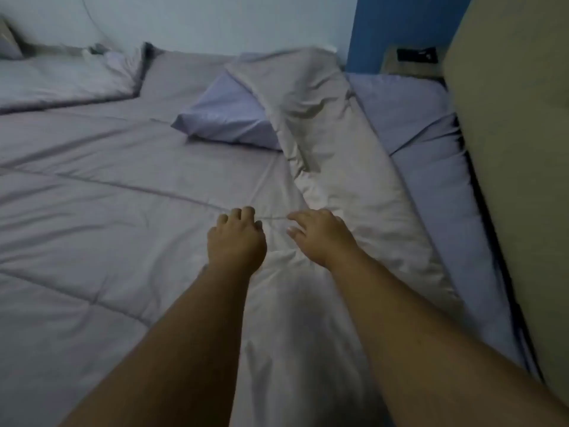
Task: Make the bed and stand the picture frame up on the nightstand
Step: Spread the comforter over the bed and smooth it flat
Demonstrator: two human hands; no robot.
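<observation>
The quilt [323, 124] hides part of the pillow [228, 118]; the far dark object [416, 54] is blurred.

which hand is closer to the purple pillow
Left. The left hand lies on the comforter straight below the pillow in the view; the right hand sits further right, at the comforter's folded-back part.

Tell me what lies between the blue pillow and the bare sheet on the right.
In the head view, a turned-back ridge of the comforter runs between pillow and sheet.
</observation>
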